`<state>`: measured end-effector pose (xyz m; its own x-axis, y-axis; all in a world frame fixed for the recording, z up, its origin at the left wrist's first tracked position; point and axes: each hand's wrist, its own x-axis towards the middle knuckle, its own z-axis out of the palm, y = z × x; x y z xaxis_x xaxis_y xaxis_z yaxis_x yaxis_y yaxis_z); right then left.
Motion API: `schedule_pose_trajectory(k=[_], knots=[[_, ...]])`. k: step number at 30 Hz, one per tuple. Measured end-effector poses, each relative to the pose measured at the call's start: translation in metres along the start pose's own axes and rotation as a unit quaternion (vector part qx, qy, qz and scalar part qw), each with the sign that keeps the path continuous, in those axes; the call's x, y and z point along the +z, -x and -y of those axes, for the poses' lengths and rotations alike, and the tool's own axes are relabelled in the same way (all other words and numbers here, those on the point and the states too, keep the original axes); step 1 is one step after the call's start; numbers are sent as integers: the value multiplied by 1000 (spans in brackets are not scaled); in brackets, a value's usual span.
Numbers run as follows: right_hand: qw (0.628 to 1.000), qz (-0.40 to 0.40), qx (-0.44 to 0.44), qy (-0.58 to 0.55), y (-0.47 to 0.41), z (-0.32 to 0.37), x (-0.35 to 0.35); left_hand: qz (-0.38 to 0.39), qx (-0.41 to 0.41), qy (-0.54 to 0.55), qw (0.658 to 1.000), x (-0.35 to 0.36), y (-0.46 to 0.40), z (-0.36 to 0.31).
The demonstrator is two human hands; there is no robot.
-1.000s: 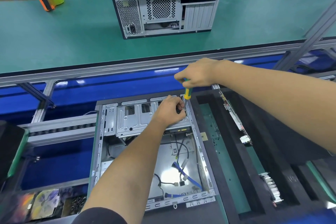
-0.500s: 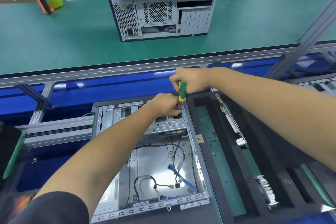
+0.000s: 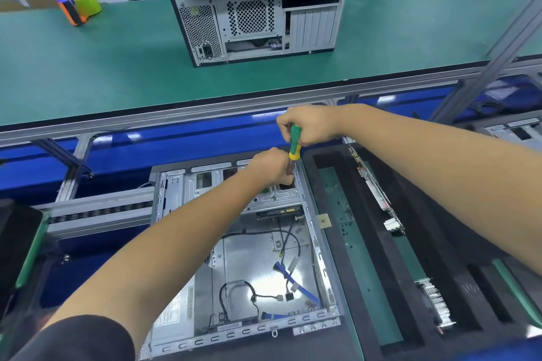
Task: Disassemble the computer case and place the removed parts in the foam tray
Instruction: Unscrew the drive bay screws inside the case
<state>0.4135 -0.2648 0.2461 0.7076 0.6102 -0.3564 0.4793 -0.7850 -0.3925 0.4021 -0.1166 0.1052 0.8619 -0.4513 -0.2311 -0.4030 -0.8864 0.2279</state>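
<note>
The open silver sheet-metal computer case point(image 3: 240, 246) lies on its side directly in front of the person, its open face upward so that the interior and the perforated grey steel drive cage point(image 3: 205, 187) at its far end are reachable from above. The right hand point(image 3: 308, 124) is clamped around the green-and-yellow plastic-handled screwdriver point(image 3: 294, 142), which stands nearly upright over the far right corner of the cage; this posture suits pressing down on a fastener, though the tip and the screw are hidden. The left hand point(image 3: 271, 165) rests curled at that same corner, touching the shaft region, apparently to steady the tool; whether it pinches anything cannot be told. The black foam tray point(image 3: 337, 243) lies just beside the case on the right, placed for short transfers, and already holds a green circuit board point(image 3: 378, 193) standing on edge in a slot. A closed black tower case point(image 3: 258, 6) stands well apart on the green bench mat point(image 3: 88, 67).
</note>
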Motion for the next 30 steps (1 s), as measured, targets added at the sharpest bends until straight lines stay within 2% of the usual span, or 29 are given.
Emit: schedule_pose_trajectory(k=[4,5,8,14,24,30], knots=[[989,-6,29,145,-6,-1,0,10,-1,-2,1000,0,0,-1],[988,3,32,151,-7,-1,-2,13,0,-4,1000,0,0,0],[996,15,19,85,-8,-3,-3,4,13,-15,1000,2,0,3],[1000,-24,4,-1,-5,-10,3,-29,13,-20,999,10,2,2],[1000,-29,4,6,-5,-9,3,1,9,-109,994,3,2,-17],[999,-31,-4,23,-3,-8,3,10,6,-115,993,1,5,-21]])
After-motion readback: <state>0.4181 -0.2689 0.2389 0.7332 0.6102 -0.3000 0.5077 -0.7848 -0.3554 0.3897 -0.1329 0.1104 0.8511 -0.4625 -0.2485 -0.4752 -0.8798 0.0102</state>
